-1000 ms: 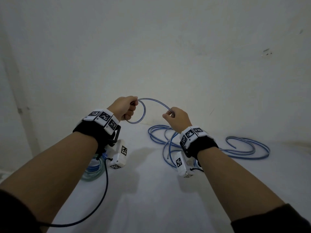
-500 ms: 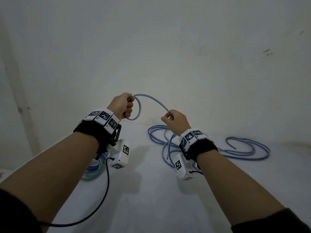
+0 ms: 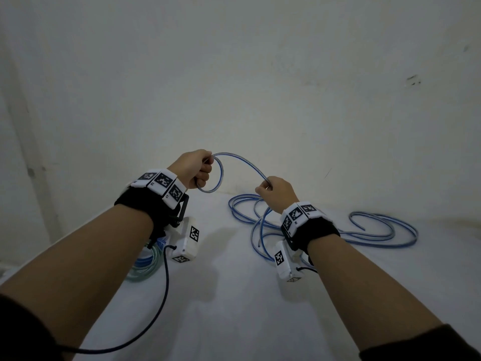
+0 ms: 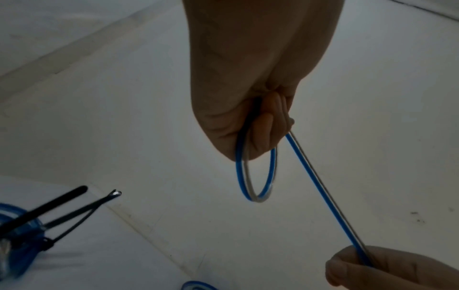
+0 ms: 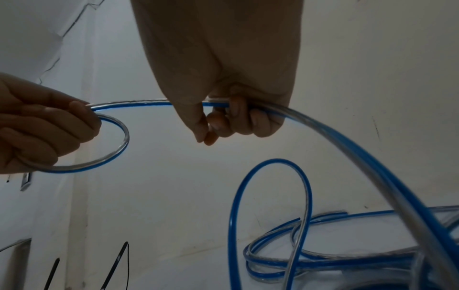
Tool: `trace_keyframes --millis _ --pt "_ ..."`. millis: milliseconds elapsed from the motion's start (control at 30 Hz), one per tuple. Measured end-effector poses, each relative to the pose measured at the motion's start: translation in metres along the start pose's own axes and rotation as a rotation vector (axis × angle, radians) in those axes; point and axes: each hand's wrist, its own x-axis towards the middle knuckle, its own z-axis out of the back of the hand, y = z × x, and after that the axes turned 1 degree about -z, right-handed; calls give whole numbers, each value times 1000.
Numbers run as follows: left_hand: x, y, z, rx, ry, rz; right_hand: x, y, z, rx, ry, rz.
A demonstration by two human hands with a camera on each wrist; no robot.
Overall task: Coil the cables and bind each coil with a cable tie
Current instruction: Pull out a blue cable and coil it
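A blue-and-clear cable [image 3: 240, 160] arches in the air between both hands. My left hand [image 3: 195, 169] grips a small first loop [image 4: 258, 176] of it, fingers curled round the strands. My right hand [image 3: 274, 190] holds the same cable [image 5: 347, 137] further along, about a hand's width to the right and lower. The rest of this cable lies in loose loops [image 3: 256, 220] on the white surface under my right wrist. A second loose blue cable [image 3: 385, 230] lies at the right. A bound blue coil [image 3: 143, 261] sits under my left wrist, with black cable ties [image 4: 74, 213] sticking out.
A white wall [image 3: 260, 74] rises just behind the hands, meeting the white surface [image 3: 234, 295]. A dark wire [image 3: 161, 295] hangs from my left wrist camera across the near surface. Black tie ends [image 5: 114, 263] show low in the right wrist view.
Both hands have risen a little and drawn slightly apart; the arch of cable between them has lengthened, and the small loop stays in my left hand.
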Motion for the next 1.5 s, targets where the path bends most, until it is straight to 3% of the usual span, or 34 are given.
trace_keyframes --millis 167,300,433,633,833,900,1067,1167,1267,1500 --pt "6 -1 -3 -199 -91 -102 -3 4 4 8 11 40" --pt "13 -1 -1 -352 -237 -167 -5 3 10 68 18 58" --pt "19 0 5 -382 -342 -179 -6 0 14 161 -10 80" --pt "16 2 -2 -371 -325 -196 -5 0 10 49 33 96" --pt "22 6 -17 -397 -185 -341 -11 11 10 -77 318 154" --pt "27 13 -28 -284 -122 -399 -14 17 12 -99 393 211" --pt "26 39 -42 292 8 -550 -23 25 22 18 464 266" --pt "19 46 -39 585 85 -538 -24 23 27 80 478 256" --pt "17 49 -37 794 139 -467 -18 15 26 127 373 256" --pt "12 42 -47 906 133 -339 -13 5 17 -14 77 370"
